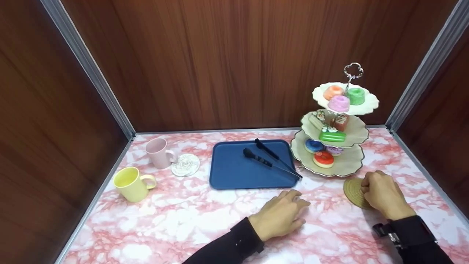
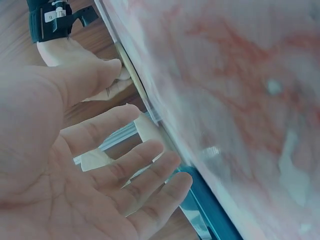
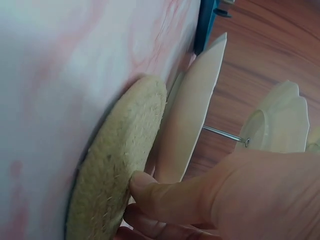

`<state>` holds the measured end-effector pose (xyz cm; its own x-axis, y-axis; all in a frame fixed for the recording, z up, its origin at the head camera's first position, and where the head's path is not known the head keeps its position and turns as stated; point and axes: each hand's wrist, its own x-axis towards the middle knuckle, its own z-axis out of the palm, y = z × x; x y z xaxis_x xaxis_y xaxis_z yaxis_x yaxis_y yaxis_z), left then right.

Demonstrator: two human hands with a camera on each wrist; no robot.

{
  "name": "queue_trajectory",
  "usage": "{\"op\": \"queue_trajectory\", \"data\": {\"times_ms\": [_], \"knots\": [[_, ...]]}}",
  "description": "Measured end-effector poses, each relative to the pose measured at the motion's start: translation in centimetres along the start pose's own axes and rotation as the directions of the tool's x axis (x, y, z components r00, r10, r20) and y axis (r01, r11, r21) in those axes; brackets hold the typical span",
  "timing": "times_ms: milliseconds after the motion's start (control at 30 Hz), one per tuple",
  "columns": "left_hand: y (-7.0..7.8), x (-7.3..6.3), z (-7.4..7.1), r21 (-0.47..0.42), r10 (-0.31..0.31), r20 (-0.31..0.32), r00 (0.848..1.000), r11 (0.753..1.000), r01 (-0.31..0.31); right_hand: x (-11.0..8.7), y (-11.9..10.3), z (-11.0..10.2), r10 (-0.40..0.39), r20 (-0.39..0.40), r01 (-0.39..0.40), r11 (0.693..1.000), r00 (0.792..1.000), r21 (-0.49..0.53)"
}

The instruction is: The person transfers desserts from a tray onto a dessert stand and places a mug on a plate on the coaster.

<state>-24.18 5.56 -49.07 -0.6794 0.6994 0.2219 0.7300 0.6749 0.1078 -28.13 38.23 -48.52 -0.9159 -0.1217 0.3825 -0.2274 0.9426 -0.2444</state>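
Note:
My right hand (image 1: 383, 192), fingers curled, is on the round woven straw coaster (image 1: 353, 192) at the right of the table. In the right wrist view, the thumb tip presses on the face of this coaster (image 3: 115, 165), with the other fingers bent beside it and partly hidden. My left hand (image 1: 280, 214) hovers palm down over the table in front of the blue tray (image 1: 231, 165). Its fingers are spread and relaxed around nothing, as the left wrist view of the left hand (image 2: 95, 160) also shows.
A three-tier stand (image 1: 348, 165) bearing toy cakes and doughnuts rises behind the coaster. Black-handled tongs (image 1: 263, 160) lie across the tray. At left are a pink mug (image 1: 157, 154), a white lace coaster (image 1: 185, 165) and a yellow mug (image 1: 132, 187). Wooden panels (image 1: 220, 66) enclose the table.

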Motion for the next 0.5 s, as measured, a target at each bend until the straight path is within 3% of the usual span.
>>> {"op": "queue_trajectory", "data": {"times_ms": [500], "knots": [[-3.0,-2.1,-1.4,-0.069,-0.067,-0.062,0.996,0.996,0.063,0.1,0.2,-0.6,0.056,0.016,-0.056,0.998,0.998,0.001]]}}
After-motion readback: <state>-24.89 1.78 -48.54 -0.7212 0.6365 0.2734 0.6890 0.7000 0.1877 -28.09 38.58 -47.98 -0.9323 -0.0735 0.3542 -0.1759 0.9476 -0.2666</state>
